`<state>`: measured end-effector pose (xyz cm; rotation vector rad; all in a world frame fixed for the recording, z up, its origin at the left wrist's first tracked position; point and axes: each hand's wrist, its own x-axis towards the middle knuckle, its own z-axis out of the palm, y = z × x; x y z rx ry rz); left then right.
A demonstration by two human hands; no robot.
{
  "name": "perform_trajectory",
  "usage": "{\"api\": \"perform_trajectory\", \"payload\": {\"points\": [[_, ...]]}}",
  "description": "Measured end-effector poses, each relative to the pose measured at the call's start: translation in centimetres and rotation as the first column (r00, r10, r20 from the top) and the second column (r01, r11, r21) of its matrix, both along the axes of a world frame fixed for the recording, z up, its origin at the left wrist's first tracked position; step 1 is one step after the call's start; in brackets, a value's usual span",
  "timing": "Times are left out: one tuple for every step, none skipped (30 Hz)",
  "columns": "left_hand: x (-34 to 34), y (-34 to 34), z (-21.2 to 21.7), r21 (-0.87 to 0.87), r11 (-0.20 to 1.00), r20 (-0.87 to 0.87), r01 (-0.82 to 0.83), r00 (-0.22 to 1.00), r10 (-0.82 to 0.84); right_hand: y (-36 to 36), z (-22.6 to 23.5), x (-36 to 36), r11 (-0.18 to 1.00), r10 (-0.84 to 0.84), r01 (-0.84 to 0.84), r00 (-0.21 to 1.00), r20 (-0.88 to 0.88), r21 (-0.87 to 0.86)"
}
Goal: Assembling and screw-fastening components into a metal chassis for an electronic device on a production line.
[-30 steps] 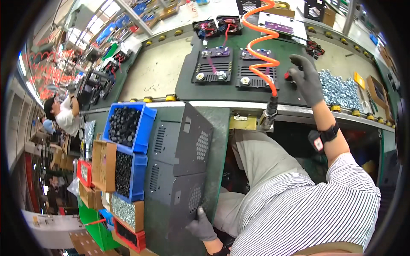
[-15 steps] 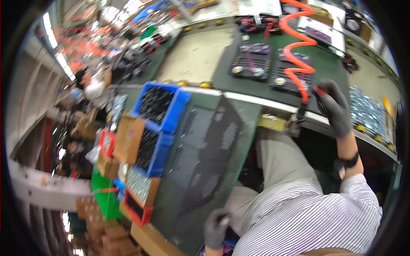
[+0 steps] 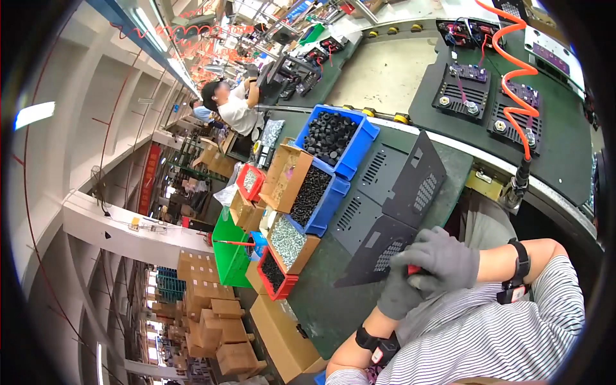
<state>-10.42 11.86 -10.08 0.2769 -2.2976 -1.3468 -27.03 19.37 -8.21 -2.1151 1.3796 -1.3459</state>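
Because both gloved hands meet at the near corner of the dark metal cover (image 3: 391, 212), the right hand (image 3: 443, 256) lies closed over the left hand (image 3: 399, 294), pinching something small and red there. Blue bins (image 3: 333, 138) of black parts stand just beyond the cover, within easy reach.

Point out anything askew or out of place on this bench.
Nothing looks damaged or spilled. One dark vented panel stands tilted against the flat panels rather than lying with them. Both gloved hands, left and right, meet at the near panel's edge.
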Motion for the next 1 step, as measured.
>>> {"api": "perform_trajectory", "payload": {"points": [[-0.16,0.21,0.04,-0.015,0.998,-0.022,-0.068,0.997,0.067,-0.03,-0.02,-0.5,1.0,-0.003,0.003,1.0,-0.002,0.016]]}}
